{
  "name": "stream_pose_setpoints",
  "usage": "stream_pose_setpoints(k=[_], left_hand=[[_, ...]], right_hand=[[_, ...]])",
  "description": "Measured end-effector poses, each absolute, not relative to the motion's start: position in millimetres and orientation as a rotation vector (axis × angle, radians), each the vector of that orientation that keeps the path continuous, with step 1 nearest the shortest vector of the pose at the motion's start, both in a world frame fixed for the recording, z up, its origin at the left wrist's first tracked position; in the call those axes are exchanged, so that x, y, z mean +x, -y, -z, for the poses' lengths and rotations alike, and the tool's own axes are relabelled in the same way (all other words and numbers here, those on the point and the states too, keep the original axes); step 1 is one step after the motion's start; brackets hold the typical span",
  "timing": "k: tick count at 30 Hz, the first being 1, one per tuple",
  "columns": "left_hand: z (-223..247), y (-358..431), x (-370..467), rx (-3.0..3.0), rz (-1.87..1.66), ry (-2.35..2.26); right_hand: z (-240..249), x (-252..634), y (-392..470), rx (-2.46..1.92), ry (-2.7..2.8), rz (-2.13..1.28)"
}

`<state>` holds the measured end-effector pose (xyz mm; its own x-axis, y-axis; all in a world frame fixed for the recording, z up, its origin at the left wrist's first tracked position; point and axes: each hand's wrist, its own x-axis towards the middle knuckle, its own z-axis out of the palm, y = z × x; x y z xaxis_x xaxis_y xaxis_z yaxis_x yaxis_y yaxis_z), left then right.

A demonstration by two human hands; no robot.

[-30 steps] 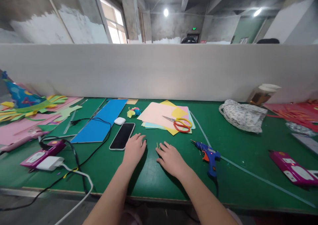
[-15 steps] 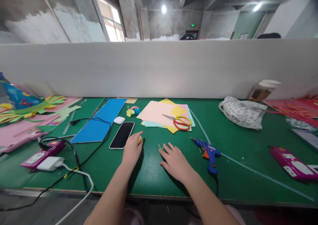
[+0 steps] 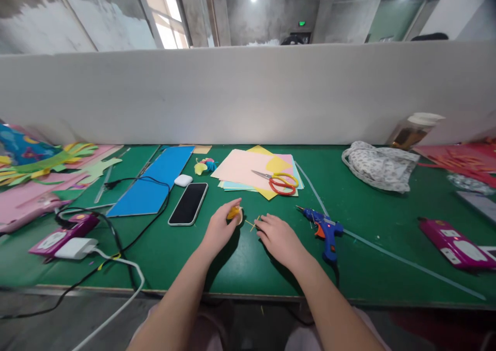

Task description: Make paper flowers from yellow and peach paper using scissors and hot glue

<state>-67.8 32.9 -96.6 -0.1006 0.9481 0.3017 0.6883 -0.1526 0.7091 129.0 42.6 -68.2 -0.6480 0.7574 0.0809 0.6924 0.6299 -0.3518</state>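
The left hand (image 3: 219, 228) is pinching a yellow piece (image 3: 234, 213) while the right hand (image 3: 282, 238), fingers slightly spread, is seemingly gathering strips (image 3: 253, 225), next needing light pinching.

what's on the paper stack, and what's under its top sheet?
On the paper stack: scissors. Under the pale pink top sheet, yellow and light-blue edges stick out. Whatever lies fully beneath is covered, so can't tell.
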Motion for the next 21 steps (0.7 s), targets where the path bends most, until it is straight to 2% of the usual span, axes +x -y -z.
stream_pose_setpoints(k=[15, 18, 21], left_hand=[[99.7, -28.6, -69.7, 1.975, -1.089, -1.73], [74.9, -26.8, -54.7, 2.016, -1.119, -1.7], [20.2, -10.5, -30.1, 2.128, -1.172, -1.561]], right_hand=[[72.4, 128.6, -46.8, -1.238, 2.594, -0.39], [72.8, 128.7, -46.2, -1.238, 2.602, -0.39], [72.5, 128.8, -45.4, -1.244, 2.622, -0.406]])
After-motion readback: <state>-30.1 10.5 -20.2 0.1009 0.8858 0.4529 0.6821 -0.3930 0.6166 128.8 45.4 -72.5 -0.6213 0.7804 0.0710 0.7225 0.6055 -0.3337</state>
